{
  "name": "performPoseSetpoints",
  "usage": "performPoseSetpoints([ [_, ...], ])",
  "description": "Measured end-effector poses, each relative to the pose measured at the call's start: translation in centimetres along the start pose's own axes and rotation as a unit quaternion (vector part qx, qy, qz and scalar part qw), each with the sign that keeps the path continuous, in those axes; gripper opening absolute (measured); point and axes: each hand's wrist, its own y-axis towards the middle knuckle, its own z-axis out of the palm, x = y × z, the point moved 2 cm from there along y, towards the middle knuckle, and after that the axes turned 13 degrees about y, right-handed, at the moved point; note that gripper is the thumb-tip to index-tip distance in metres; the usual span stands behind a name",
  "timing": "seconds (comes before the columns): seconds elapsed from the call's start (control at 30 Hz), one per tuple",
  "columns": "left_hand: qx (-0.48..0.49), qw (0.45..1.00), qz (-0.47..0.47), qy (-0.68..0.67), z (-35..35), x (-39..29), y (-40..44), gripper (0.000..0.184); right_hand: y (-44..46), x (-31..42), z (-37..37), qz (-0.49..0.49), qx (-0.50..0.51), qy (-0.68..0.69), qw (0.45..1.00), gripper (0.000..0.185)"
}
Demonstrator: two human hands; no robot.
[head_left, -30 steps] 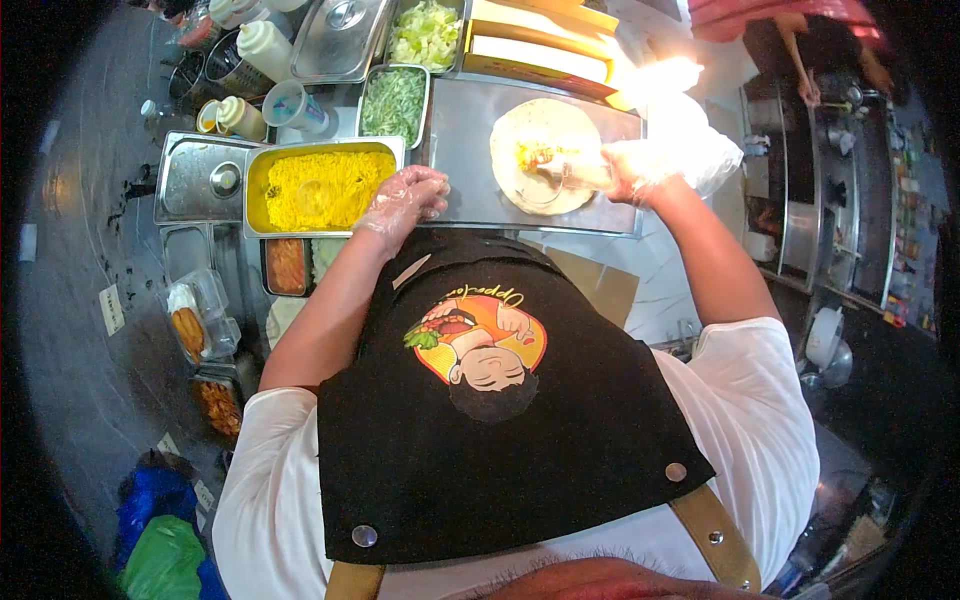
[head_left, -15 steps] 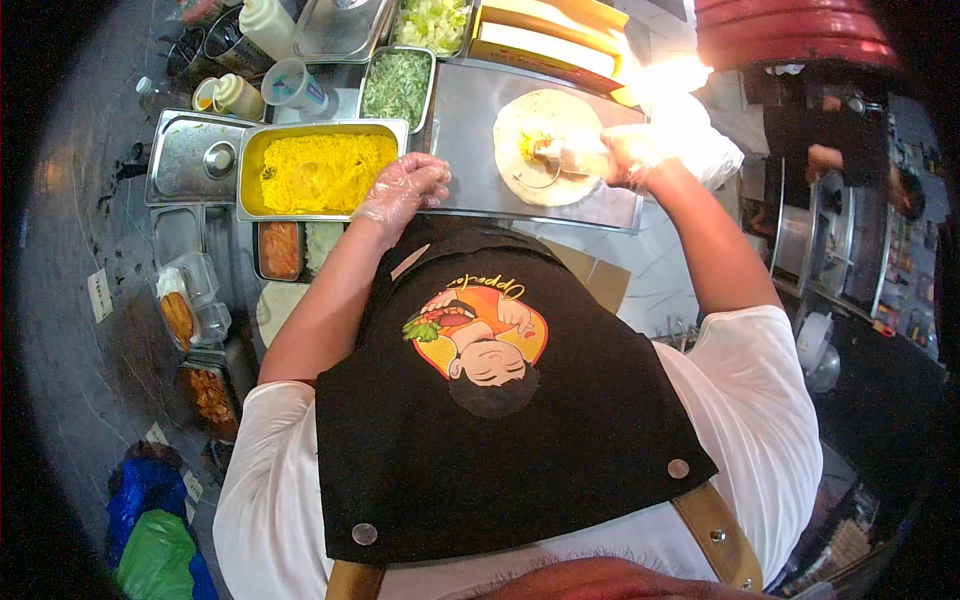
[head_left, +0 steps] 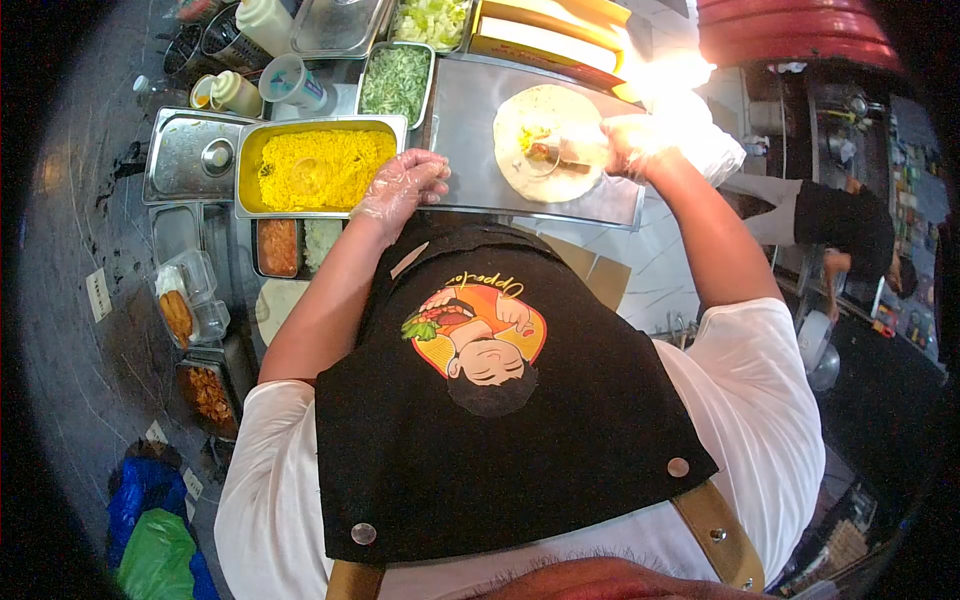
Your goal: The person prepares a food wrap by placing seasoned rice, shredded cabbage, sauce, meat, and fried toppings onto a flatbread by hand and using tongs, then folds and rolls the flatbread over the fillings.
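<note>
My left hand (head_left: 408,185), in a clear plastic glove, rests by the near right corner of the steel pan of yellow rice (head_left: 325,165). Its fingers are curled together with nothing visible in them. My right hand (head_left: 635,147), gloved too and washed out by glare, grips a utensil (head_left: 578,152) whose kind I cannot make out. The utensil's end is over a round flatbread (head_left: 545,105) on the steel work surface (head_left: 462,130). A small heap of yellow and reddish filling (head_left: 538,146) sits on the bread near that end.
Behind the rice are a pan of shredded greens (head_left: 396,88) and one of chopped lettuce (head_left: 430,22). Squeeze bottles (head_left: 237,95) and a plastic cup (head_left: 290,82) stand at the left. A yellow box (head_left: 545,42) borders the back. Another person (head_left: 845,230) is at the far right.
The utensil's end has shifted slightly on the flatbread, and more reddish filling shows there. My left hand has barely moved. The other person has come further into view at the right.
</note>
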Motion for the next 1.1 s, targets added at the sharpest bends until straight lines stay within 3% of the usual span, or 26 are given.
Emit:
performPoseSetpoints([
  [0.07,-0.003,1.0,-0.001,0.003,0.1,0.0,0.0,0.026,0.5,-1.4,0.1,0.002,-0.035,0.026,0.999,0.03],
  [0.27,0.008,1.0,0.0,-0.004,-0.1,0.4,0.6,0.026,-1.1,-0.7,-1.4,-0.01,0.067,0.038,0.997,0.033],
  [0.47,0.013,1.0,-0.002,-0.008,0.0,0.3,0.6,0.025,-1.0,-3.7,-0.8,0.0,-0.024,0.016,1.0,0.033],
  [0.57,0.014,1.0,0.002,0.009,0.0,0.3,0.8,0.025,-1.8,-3.1,-1.1,0.005,0.052,-0.015,0.999,0.034],
  [0.67,0.019,1.0,0.007,0.001,0.0,0.7,1.2,0.026,-1.4,-4.6,-0.2,0.028,0.069,-0.026,0.997,0.036],
  [0.77,0.017,1.0,0.012,0.012,0.2,0.3,1.3,0.025,-1.2,-6.1,0.3,0.055,0.023,-0.007,0.998,0.037],
  [0.97,0.038,0.999,0.023,0.001,0.6,0.1,1.8,0.025,-2.6,-5.9,0.1,0.057,0.103,-0.014,0.993,0.034],
  [1.07,0.029,0.999,0.011,0.023,0.9,-0.3,2.1,0.026,-3.0,-7.3,0.2,0.091,0.01,-0.01,0.996,0.033],
  [1.1,0.033,0.999,0.012,0.026,1.1,-0.4,2.1,0.025,-3.0,-7.6,0.5,0.08,0.03,-0.014,0.996,0.034],
])
